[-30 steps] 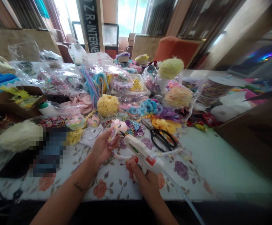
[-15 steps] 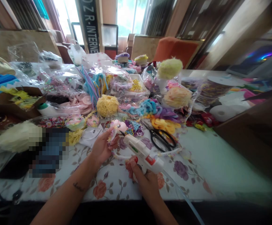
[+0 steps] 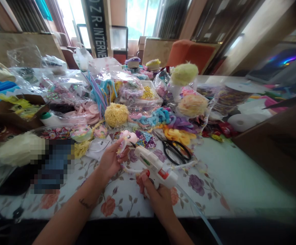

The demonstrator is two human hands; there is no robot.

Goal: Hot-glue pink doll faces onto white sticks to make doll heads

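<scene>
At the near middle of the flowered tabletop (image 3: 214, 177), the left hand (image 3: 110, 160) pinches a small pink ornament (image 3: 129, 137) with its fingers closed on the ornament's lower edge, while the right hand (image 3: 156, 197) is wrapped shut around the grip of a white glue gun (image 3: 154, 166), one finger lying by the red trigger; the nozzle points up and left and sits just beside, perhaps touching, the ornament; a thin clear hoop, likely a headband (image 3: 186, 164), curves on the cloth under and to the right of both hands; I judge the ornament light, small and somewhat slick, easy to turn or drop, so it is best held by its rim, away from where the nozzle meets it; the gun looks rigid and light, best gripped at the handle, since the tip is probably hot; its pale cord (image 3: 201, 214) trails off toward the near right edge and could drag; the black scissors (image 3: 175, 149) lie closed just right of the nozzle, near enough to be knocked; a yellow pom-pom (image 3: 116, 115), blue and purple trim (image 3: 163, 117) and beaded bits in clear bags crowd the space just behind the ornament, leaving little room to move forward; a blurred dark patch sits to the left, well apart from the hands.
</scene>
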